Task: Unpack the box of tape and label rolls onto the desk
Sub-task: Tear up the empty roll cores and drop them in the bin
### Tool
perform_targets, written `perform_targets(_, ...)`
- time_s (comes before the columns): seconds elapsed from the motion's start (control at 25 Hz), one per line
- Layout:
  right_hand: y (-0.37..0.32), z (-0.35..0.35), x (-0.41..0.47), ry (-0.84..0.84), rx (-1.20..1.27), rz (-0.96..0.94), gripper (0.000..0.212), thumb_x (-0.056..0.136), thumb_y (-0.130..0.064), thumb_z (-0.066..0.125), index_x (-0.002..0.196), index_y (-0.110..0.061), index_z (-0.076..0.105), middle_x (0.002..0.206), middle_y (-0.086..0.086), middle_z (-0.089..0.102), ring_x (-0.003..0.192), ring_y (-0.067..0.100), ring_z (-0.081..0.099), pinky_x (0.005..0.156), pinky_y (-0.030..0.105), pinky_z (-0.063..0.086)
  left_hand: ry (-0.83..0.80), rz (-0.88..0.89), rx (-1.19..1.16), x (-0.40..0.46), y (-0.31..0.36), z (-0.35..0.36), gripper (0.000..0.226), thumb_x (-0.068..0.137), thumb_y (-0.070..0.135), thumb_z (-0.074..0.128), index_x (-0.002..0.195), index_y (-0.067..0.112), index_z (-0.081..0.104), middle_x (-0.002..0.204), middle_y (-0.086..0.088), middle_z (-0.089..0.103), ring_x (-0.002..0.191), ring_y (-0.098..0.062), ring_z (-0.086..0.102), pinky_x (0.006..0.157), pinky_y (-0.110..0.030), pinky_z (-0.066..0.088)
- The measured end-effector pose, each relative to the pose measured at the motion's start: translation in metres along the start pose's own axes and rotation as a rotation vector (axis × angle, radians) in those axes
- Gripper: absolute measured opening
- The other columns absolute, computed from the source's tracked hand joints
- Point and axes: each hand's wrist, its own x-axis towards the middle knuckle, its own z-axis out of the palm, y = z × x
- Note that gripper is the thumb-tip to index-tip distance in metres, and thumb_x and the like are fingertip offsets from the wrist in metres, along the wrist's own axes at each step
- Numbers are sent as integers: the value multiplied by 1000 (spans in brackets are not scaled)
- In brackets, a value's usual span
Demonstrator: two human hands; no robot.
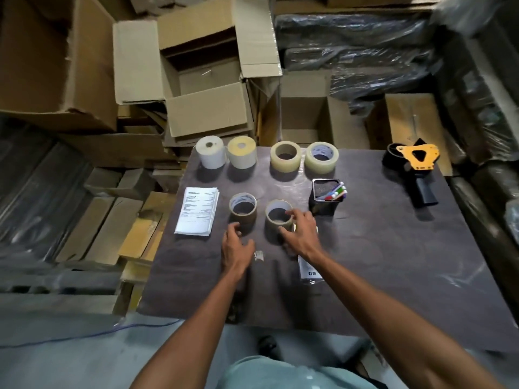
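Two brown tape rolls stand on the dark desk [379,248]: the left roll [243,209] and the right roll [279,218]. My right hand [302,233] has its fingers curled round the right roll's near side. My left hand [235,245] hovers just in front of the left roll with loose fingers, holding nothing. Along the desk's far edge stand a white label roll [210,151], a yellowish label roll [242,151] and two clear tape rolls [286,156] [321,157]. An open cardboard box [207,108] sits behind the desk.
A stack of printed papers [198,210] lies left of the rolls. A black pen holder [327,196] with markers stands right of them. A yellow-and-black tape dispenser [415,168] lies at the far right. A small packet [309,269] lies under my right wrist. Stacked cartons surround the desk.
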Motion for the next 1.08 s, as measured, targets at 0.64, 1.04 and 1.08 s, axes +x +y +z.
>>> perform_targets(0.64,-18,30,28,0,-179,137,94,67,-43,82,143,-13,38,140,11,43,132,32,36,111,37,34,-146,45,69,101,-7,-2,111,60,55,84,151,25,27,147,-7,49,135,-32,46,111,-44,40)
perform_targets(1.04,-2,3,-16,125,84,1,75,50,-45,87,116,-30,53,110,-9,60,106,16,51,87,29,47,17,212,-139,51,-6,0,73,50,48,89,113,31,55,106,10,63,93,-13,64,80,-31,56)
perform_targets(1.08,7,-4,-23,143,104,4,75,51,-43,88,116,-31,53,109,-10,60,106,15,50,87,29,47,17,238,-149,39,-3,4,73,50,44,90,113,30,57,106,11,62,92,-12,64,79,-30,56)
